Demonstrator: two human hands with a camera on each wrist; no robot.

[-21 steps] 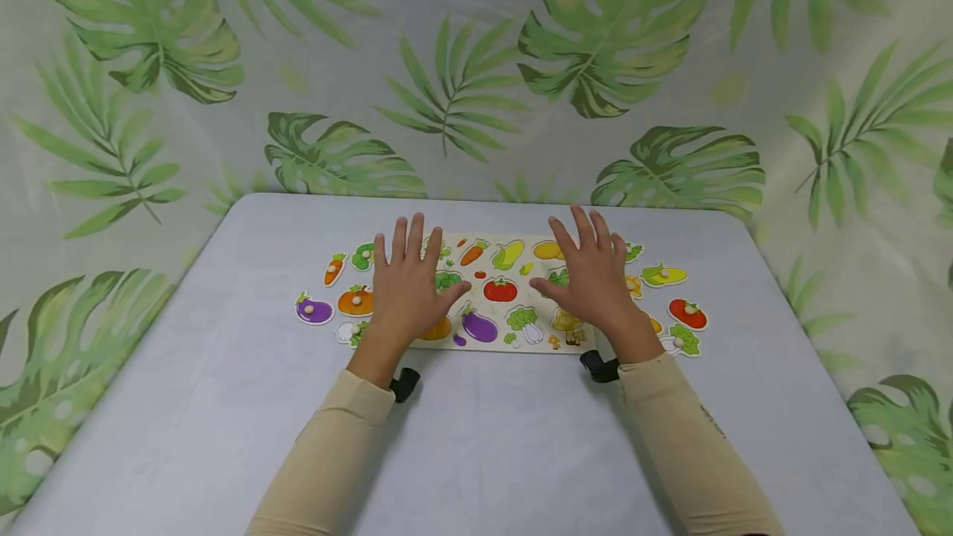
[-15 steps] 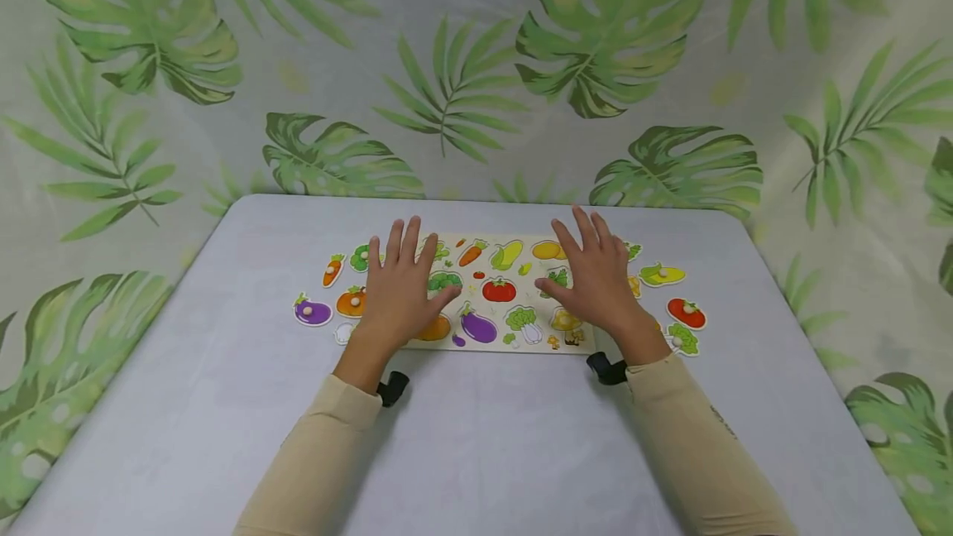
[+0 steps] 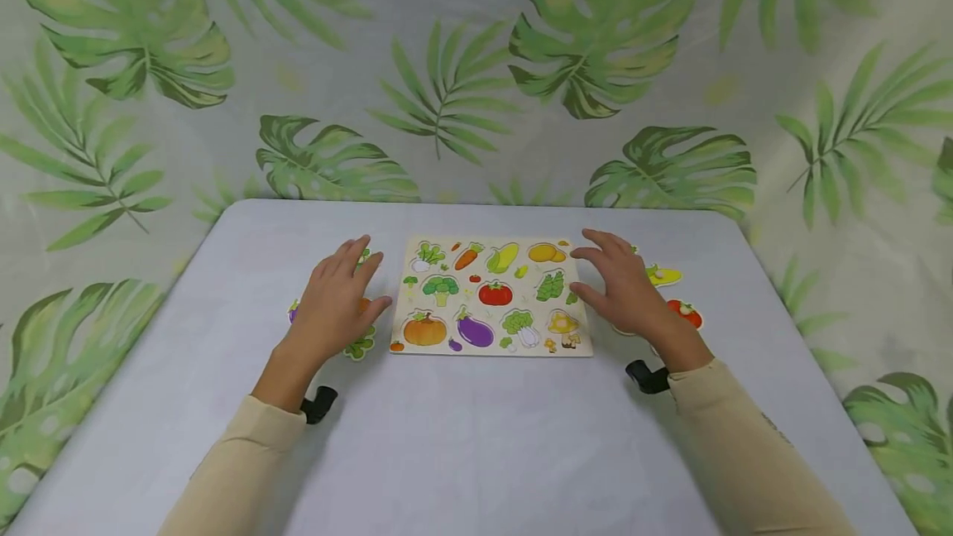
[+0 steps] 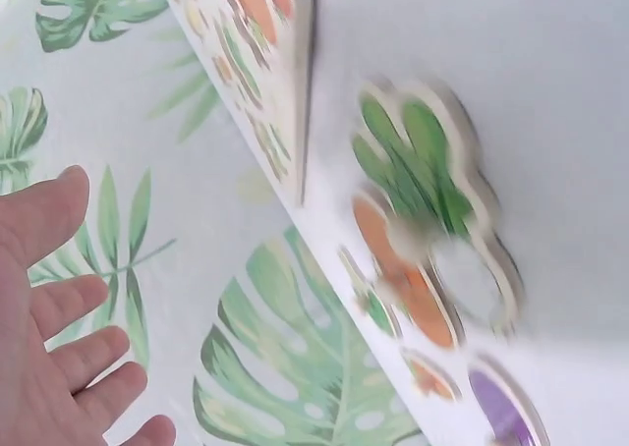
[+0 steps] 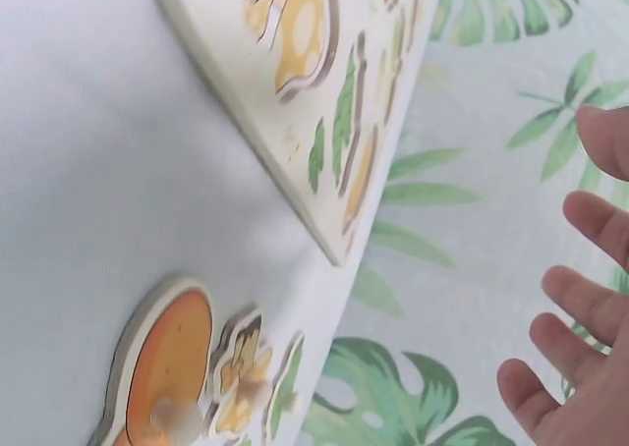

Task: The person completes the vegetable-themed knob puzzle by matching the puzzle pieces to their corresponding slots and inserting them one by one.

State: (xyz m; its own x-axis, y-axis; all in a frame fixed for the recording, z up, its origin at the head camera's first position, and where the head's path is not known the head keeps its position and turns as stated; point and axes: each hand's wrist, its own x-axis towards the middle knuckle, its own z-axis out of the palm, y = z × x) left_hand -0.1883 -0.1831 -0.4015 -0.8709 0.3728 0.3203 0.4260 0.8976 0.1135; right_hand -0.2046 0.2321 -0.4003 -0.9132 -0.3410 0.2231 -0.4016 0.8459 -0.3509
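Note:
A pale wooden vegetable puzzle board (image 3: pixel 491 351) lies flat in the middle of the head view, with pictured recesses such as a tomato and an eggplant. Left of it, my left hand (image 3: pixel 331 304) hovers with fingers spread, holding nothing. Under and around that hand lie knobbed puzzle pieces: a radish piece (image 4: pixel 470 274), a pumpkin piece (image 4: pixel 428 304) and an eggplant piece (image 4: pixel 499 405). My right hand (image 3: pixel 629 292) hovers at the board's right edge, fingers apart and nothing in them. A tomato piece (image 3: pixel 685 313) and a corn piece (image 3: pixel 664 275) show beyond it, others partly hidden.
A white cloth covers the table (image 3: pixel 476 445). Behind it hangs a curtain (image 3: pixel 476 64) with green leaf prints. In the right wrist view, an orange-brown knobbed piece (image 5: pixel 177 353) and a mushroom piece (image 5: pixel 236 372) lie beside the board.
Both hands have moved apart, the left one to the left and the right one to the right, off the board. The whole board is now uncovered between them.

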